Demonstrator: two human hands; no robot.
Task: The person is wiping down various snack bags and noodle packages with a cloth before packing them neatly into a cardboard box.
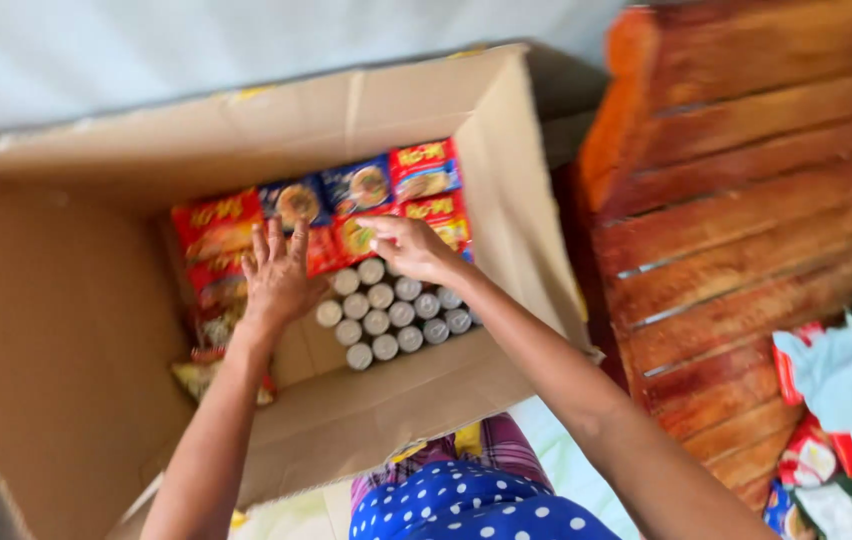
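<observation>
Cardboard box (506, 180), packets (361, 190) under fingers (281, 245)

Red and blue flat packets (346, 200) line the cardboard box (66, 330) behind upright silver-capped cans (391, 315).

The whole picture is a bit blurry, so the pictures on the food packets (356, 195) are smudgy. The right hand (411, 248) covers part of one packet, and the left hand (276, 275) covers others. The pile of wrappers (846, 420) (far right) is cut off by the edge.
</observation>
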